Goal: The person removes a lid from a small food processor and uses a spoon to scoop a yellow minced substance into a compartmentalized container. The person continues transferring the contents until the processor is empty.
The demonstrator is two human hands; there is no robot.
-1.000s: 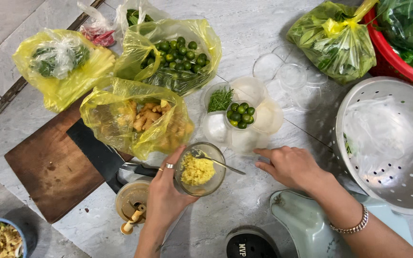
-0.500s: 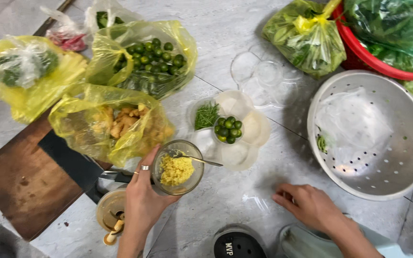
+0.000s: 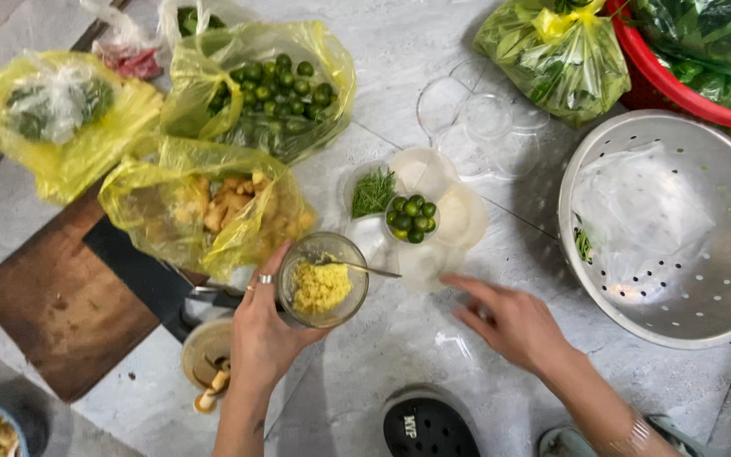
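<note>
My left hand (image 3: 264, 326) grips a glass jar (image 3: 323, 279) with yellow minced paste in it. A metal spoon (image 3: 364, 269) rests in the jar, its handle pointing right. My right hand (image 3: 505, 322) hovers open over the grey floor, fingers pointing left toward a cluster of small bowls (image 3: 442, 220). One of those holds small green limes (image 3: 412, 218), another chopped green herbs (image 3: 374, 193), the others look white and empty.
Yellow bags hold ginger (image 3: 213, 207), limes (image 3: 268, 85) and greens (image 3: 57, 110). A wooden board (image 3: 61, 305) and a dark knife (image 3: 150, 279) lie at left. A metal colander (image 3: 678, 228) with a plastic bag is at right, a red basin (image 3: 678, 80) of greens above it.
My right hand has moved up and left toward the small bowls. My left hand still holds the jar. The view has shifted.
</note>
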